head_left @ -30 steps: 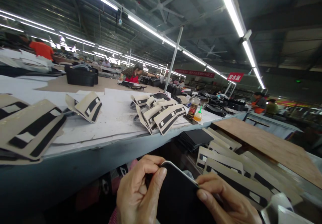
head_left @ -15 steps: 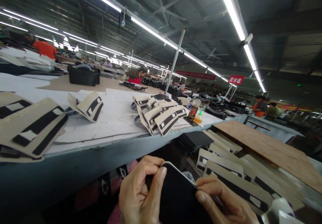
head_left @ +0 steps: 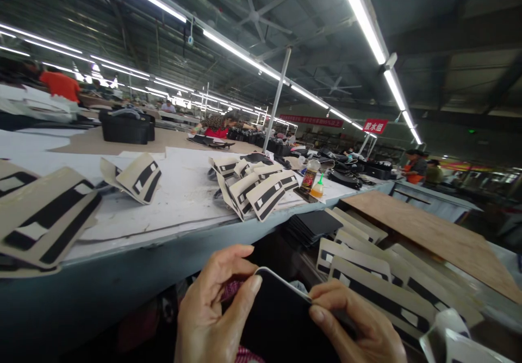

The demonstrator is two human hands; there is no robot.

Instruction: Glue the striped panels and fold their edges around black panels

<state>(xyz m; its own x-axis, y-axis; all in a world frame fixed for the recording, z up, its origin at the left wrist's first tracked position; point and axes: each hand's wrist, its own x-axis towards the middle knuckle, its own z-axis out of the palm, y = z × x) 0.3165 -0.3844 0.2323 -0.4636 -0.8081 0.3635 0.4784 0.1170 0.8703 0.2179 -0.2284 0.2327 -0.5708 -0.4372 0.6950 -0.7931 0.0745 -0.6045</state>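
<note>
A black panel (head_left: 281,319) with a pale rim along its top edge is held low in front of me. My left hand (head_left: 222,306) pinches its upper left corner between thumb and fingers, the index finger raised off the rim. At the right end of the same edge, my right hand (head_left: 350,319) grips between thumb and forefinger. The panel's lower part runs out of the picture. Just right of my hands lie beige panels with black strips (head_left: 383,298), and behind them a stack of black sheets (head_left: 314,226).
A white-covered table (head_left: 179,211) spans the left and middle, bearing beige pieces (head_left: 267,195), a black case (head_left: 126,126), and a small bottle of amber liquid (head_left: 317,189). A brown board (head_left: 432,238) lies at right. People work farther back.
The view has shifted slightly. My left index finger has lifted away from the panel's rim, while the thumb stays at the corner. My right hand keeps its pinch.
</note>
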